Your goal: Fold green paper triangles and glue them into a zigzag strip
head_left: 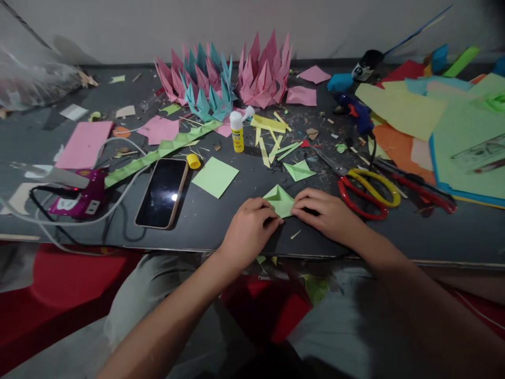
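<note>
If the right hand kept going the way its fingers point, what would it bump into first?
The folded green paper, whose edge the right hand touches; just beyond it, probably the left hand.

Folded light-green triangle (281, 202): matt paper, creased.
Dark surface (221, 221): matt, scuffed, scrap-littered.
Black phone (162, 192): glossy glass.
Red-and-yellow-handled scissors (366, 190): shiny plastic handles, metal blades.

Dark table (221, 223): phone (162, 192), scissors (365, 192), glue bottle (237, 132), paper scraps (272, 138).

Both hands, left hand (249, 227) and right hand (329, 213), apparently press a folded green paper (281, 202)
</note>
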`<action>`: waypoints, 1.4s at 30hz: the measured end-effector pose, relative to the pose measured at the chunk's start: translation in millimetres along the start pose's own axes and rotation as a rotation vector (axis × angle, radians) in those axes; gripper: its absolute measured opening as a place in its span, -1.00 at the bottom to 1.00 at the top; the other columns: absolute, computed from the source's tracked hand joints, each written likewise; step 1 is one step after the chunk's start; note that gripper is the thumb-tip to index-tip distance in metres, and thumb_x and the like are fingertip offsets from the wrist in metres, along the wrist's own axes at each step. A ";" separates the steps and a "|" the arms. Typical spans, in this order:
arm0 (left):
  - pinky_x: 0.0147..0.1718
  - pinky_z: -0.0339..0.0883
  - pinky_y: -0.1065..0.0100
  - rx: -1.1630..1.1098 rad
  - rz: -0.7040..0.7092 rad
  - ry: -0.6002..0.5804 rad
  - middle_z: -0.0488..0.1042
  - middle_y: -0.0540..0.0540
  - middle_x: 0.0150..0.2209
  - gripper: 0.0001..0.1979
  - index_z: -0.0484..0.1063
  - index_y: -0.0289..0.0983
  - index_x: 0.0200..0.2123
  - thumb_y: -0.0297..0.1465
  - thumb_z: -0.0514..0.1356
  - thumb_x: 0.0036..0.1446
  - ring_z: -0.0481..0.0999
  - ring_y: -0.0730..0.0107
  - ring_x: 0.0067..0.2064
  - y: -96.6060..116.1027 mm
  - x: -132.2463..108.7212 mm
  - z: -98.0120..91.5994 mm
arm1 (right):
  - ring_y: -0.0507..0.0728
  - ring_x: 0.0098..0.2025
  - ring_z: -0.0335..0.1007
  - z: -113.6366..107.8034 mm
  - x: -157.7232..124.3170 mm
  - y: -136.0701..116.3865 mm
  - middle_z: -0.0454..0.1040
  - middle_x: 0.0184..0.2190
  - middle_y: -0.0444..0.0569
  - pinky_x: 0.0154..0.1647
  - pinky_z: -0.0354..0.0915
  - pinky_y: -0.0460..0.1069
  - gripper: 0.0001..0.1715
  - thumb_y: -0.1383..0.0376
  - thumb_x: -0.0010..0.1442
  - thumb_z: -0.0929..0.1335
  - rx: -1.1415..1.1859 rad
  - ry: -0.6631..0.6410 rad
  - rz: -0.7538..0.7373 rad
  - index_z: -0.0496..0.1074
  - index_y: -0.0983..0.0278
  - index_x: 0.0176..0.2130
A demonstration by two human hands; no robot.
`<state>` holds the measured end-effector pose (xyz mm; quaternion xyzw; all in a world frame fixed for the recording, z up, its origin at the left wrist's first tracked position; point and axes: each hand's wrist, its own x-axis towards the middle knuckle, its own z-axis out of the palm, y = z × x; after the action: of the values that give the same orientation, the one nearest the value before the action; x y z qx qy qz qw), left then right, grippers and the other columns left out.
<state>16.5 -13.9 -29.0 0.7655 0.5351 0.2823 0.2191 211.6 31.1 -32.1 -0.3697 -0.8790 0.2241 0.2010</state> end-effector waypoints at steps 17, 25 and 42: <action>-0.32 0.29 0.29 -0.080 -0.171 -0.051 0.39 -0.02 -0.43 -0.92 0.46 -0.28 -0.53 -0.44 0.28 -0.03 0.40 0.36 -0.33 3.0 8.5 -1.1 | 0.07 -0.36 0.34 5.5 0.7 -3.5 0.38 -0.40 -0.05 -0.32 0.25 -0.03 -0.86 0.28 0.19 0.27 -0.057 0.035 0.051 0.34 0.24 -0.41; -0.24 0.31 0.29 -0.092 -0.163 -0.104 0.43 -0.03 -0.36 -0.89 0.44 -0.28 -0.39 -0.53 0.27 -0.05 0.41 0.34 -0.25 0.6 10.0 -6.9 | 0.04 -0.41 0.31 5.3 2.9 -0.8 0.37 -0.41 -0.06 -0.37 0.23 -0.07 -0.86 0.29 0.16 0.29 -0.045 0.031 0.047 0.34 0.27 -0.43; -0.21 0.30 0.20 0.514 0.253 -0.151 0.42 -0.16 -0.12 -0.72 0.35 -0.29 -0.07 -0.37 0.01 0.19 0.37 0.19 -0.11 12.0 -18.3 -4.0 | 0.02 -0.43 0.27 4.6 5.0 -2.3 0.34 -0.44 -0.10 -0.38 0.21 -0.08 -0.86 0.33 0.12 0.31 0.056 0.049 0.095 0.30 0.26 -0.48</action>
<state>17.2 -35.0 -22.0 0.8754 0.4714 0.1048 0.0205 204.7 32.3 -33.7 -0.4108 -0.8486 0.2487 0.2220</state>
